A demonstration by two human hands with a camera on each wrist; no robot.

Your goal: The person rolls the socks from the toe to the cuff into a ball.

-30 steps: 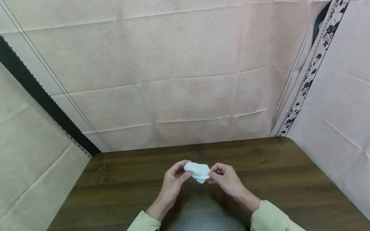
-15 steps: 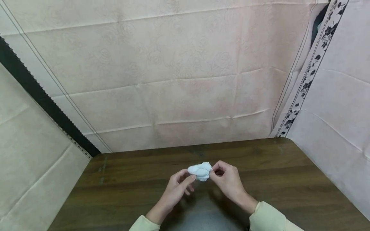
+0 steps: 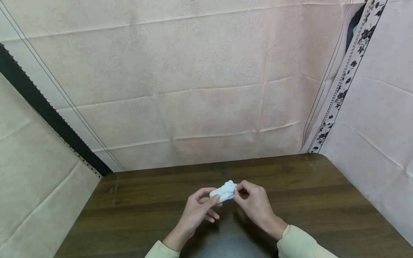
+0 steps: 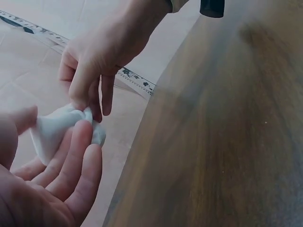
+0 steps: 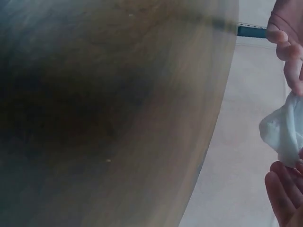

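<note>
A small white folded sock (image 3: 222,192) is held above the table between both hands, its soft layers bunched and one end rounded. My left hand (image 3: 198,211) pinches its left end, thumb on top and fingers beneath, the lower fingers spread away. At the other end, my right hand (image 3: 256,204) pinches an edge between thumb and index finger. In the left wrist view, the sock (image 4: 52,132) lies along the left fingers while the right fingertips grip a fold. The right wrist view catches part of the sock (image 5: 277,130), with a twisted fold between the hands.
Below the hands is a brown wood-grain table (image 3: 155,200) with rounded far corners. Pale patterned cloth (image 3: 193,89) hangs behind it, with more cloth at both sides. A black strip (image 3: 55,114) runs down the left corner, a floral border (image 3: 342,93) down the right.
The sock has shifted slightly right and turned, its right end now higher. My left hand has moved a little right and its lower fingers have spread; the right hand keeps its pinch.
</note>
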